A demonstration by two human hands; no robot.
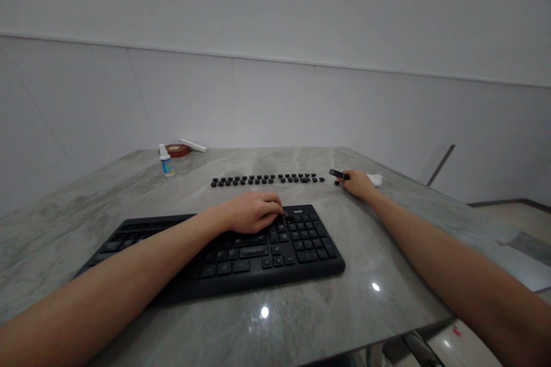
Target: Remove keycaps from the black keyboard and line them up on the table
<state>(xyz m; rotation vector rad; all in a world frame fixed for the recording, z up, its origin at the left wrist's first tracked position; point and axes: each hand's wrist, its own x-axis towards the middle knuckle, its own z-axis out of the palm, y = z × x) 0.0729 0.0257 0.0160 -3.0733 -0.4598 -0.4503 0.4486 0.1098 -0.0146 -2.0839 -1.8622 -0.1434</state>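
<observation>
A black keyboard (245,284) lies at a slant in front of me, its number pad at the right end. My left hand (253,213) rests on its upper part, thumb and fingers drawn together near the top row; anything between the fingertips is too small to make out. My right hand (358,184) is farther off on the right side of the table, closed around a small black tool (338,174) with a greyish tip pointing left. Just beneath those fingers sits a loose black keycap (337,183). Left of it, removed keycaps (245,180) form two rows behind the keyboard.
A white spray bottle (166,161) with a blue and yellow label stands at the back left. Behind it are a reddish-brown box (177,150) and a white flat object (194,145). Something white (375,179) lies beyond my right hand. The grey marbled table (301,309) ends at the wall.
</observation>
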